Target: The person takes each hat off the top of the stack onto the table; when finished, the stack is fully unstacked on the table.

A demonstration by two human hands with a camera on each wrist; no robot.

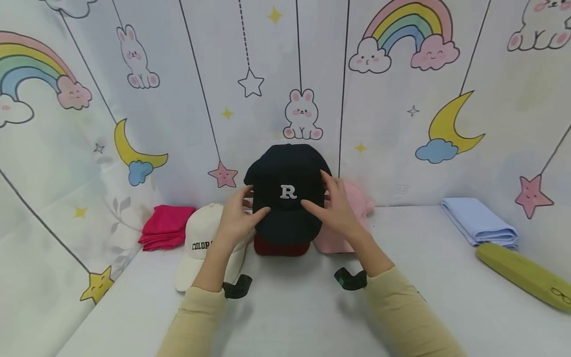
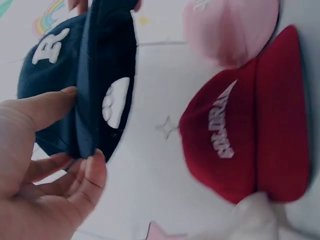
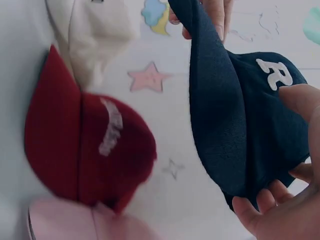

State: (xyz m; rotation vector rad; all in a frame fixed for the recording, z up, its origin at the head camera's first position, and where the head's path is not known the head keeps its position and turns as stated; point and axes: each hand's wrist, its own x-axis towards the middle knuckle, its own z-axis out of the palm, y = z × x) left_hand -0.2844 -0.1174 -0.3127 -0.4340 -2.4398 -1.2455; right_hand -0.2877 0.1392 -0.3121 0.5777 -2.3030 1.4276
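Observation:
Both hands hold up a dark navy baseball cap [image 1: 290, 168] with a white letter R on its front. My left hand [image 1: 235, 215] grips its left side, thumb at the brim and fingers behind. On the other side my right hand [image 1: 335, 206] grips the cap, thumb on the front near the R. Below and behind it is a red cap [image 1: 281, 248], mostly hidden in the head view; both wrist views show its white lettering. A cream cap [image 1: 202, 228] with dark lettering sits left of it, partly behind the left arm. A pink cap [image 1: 354, 203] sits to the right, partly behind the right hand.
A folded crimson cloth [image 1: 166, 228] lies at the back left of the white table [image 1: 294, 317]. At the right are a folded light-blue cloth [image 1: 479, 220] and a long olive-green case [image 1: 524, 277]. A patterned curtain [image 1: 267, 44] hangs behind the table.

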